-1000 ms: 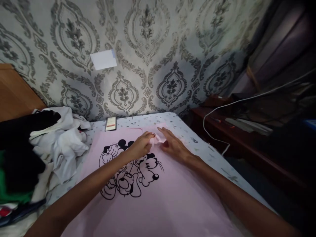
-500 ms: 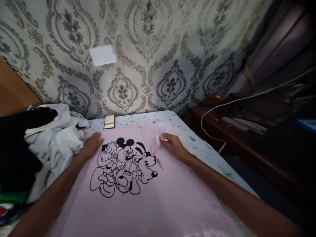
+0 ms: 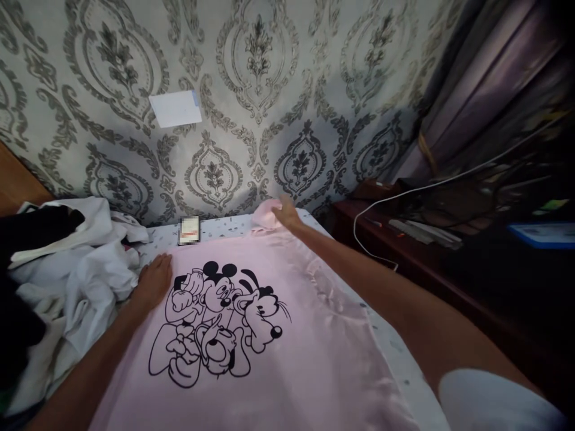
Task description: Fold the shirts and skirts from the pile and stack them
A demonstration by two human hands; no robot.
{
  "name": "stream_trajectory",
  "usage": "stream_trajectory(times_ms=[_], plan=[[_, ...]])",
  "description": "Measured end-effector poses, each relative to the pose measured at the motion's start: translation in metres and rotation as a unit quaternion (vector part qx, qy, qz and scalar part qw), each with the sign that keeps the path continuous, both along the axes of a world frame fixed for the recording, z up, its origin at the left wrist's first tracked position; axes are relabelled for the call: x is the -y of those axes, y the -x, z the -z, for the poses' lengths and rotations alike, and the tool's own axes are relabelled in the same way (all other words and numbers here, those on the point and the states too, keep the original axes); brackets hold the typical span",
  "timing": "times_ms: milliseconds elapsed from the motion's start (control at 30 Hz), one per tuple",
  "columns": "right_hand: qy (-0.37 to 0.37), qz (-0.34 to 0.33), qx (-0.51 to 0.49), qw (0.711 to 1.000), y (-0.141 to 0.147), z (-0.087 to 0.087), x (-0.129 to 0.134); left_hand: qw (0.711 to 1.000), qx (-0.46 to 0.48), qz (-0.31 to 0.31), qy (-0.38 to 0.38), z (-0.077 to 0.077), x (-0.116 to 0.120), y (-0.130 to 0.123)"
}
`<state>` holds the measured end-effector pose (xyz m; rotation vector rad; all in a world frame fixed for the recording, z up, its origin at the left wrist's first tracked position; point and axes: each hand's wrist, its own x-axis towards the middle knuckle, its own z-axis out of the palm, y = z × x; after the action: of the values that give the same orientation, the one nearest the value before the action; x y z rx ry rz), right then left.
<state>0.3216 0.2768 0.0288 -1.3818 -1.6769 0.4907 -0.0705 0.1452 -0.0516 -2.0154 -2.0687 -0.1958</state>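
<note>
— From the head view, how far along does that pink cloth (image 3: 254, 359) look?
— Its printed part lies flat on the patterned sheet (image 3: 227, 225), drawing up; I'd call that done. The right side ripples and the far end is bunched, so those look unfinished.
— And the grip?
— Right hand (image 3: 286, 214): clamped on that bunch, near the wall (image 3: 251, 137). Left hand (image 3: 156, 275): at the cloth's left edge; I can't tell if it's pinching.
— Anything hidden?
— The near end's cut off; the right fingertips are blurred.
</note>
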Motion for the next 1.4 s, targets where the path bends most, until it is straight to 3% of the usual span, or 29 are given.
stream_trajectory(times_ms=[67,100,167,233,267,400,533,700,833,933,1133,1267,1400], plan=[[0.009,-0.030,0.038,0.999,0.013,0.033,0.036,1.000,-0.002,0.016,-0.012,0.003,-0.001,0.004],[0.006,-0.100,0.104,0.989,0.020,0.048,0.053,1.000,-0.001,0.025,-0.018,0.005,-0.002,0.005],[-0.010,-0.274,0.225,0.935,0.026,0.072,0.076,0.999,0.002,0.040,-0.032,0.009,-0.003,0.008],[-0.023,-0.330,0.288,0.899,0.019,0.081,0.077,0.998,0.007,0.048,-0.037,0.011,-0.004,0.011],[-0.025,-0.317,0.308,0.897,0.009,0.081,0.070,0.998,0.010,0.047,-0.036,0.011,-0.004,0.012],[0.020,-0.132,0.395,0.909,-0.050,0.067,0.021,0.999,0.021,0.039,-0.025,0.010,-0.002,0.011],[0.043,-0.025,0.412,0.910,-0.081,0.059,-0.005,0.998,0.031,0.028,-0.037,0.010,0.000,0.007],[0.040,0.046,0.403,0.913,-0.049,0.045,-0.029,0.999,0.020,0.034,-0.035,-0.003,-0.008,0.006],[0.052,0.011,0.400,0.915,-0.020,0.027,-0.060,1.000,0.000,0.018,-0.006,-0.023,-0.030,0.008],[0.067,0.010,0.391,0.918,-0.014,0.016,-0.072,0.999,-0.007,-0.010,0.038,-0.035,-0.048,0.011],[0.020,0.055,0.337,0.940,-0.023,-0.015,-0.050,0.994,-0.021,0.006,0.111,-0.062,-0.051,0.009],[-0.013,0.064,0.318,0.946,-0.028,-0.046,-0.015,0.998,0.015,0.016,0.066,-0.087,-0.028,0.003],[-0.075,0.043,0.311,0.946,-0.040,-0.069,0.037,0.998,0.047,0.003,0.034,-0.106,0.010,-0.003]])
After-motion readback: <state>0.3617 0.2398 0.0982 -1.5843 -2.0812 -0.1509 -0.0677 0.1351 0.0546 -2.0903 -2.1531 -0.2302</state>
